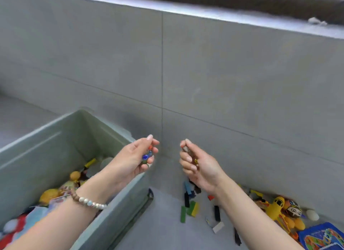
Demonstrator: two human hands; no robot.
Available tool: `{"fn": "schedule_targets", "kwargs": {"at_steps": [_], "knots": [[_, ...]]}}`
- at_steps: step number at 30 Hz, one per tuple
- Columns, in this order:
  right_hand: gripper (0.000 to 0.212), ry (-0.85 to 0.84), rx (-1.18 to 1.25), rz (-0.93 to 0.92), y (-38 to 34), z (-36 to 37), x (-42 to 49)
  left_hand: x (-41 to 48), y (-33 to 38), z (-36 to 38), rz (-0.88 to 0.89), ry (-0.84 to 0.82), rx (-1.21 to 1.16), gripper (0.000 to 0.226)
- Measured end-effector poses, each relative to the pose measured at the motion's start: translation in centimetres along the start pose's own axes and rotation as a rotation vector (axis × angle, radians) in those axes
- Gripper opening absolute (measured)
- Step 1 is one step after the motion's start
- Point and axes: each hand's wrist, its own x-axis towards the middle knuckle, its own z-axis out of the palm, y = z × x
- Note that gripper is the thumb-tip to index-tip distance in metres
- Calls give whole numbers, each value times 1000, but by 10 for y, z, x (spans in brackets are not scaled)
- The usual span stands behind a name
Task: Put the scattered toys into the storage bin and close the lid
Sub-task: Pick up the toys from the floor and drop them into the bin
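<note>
Left hand (134, 156) above storage bin (46, 152) rim, right hand (199, 166) beside it, each pinching small toys (147, 155).

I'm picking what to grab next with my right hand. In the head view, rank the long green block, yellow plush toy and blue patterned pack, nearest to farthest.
1. Long green block, on the floor below the right hand.
2. Yellow plush toy, by the wall to its right.
3. Blue patterned pack, far bottom-right corner.

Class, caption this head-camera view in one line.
Left hand and right hand grip small toys by the open storage bin; bricks and plush toys litter the floor.
</note>
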Motion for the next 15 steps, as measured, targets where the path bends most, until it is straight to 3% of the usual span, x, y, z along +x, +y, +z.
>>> {"fn": "schedule_targets", "kwargs": {"at_steps": [6,11,15], "knots": [[27,-131,-62,230,66,128,43,-43,-4,-140,-25,221,-130,22],[12,-6,-383,482,158,170,102,-47,-80,-233,-144,379,-212,18],[28,90,-591,596,203,158,130,-41,-130,-272,-270,410,-360,28]]}}
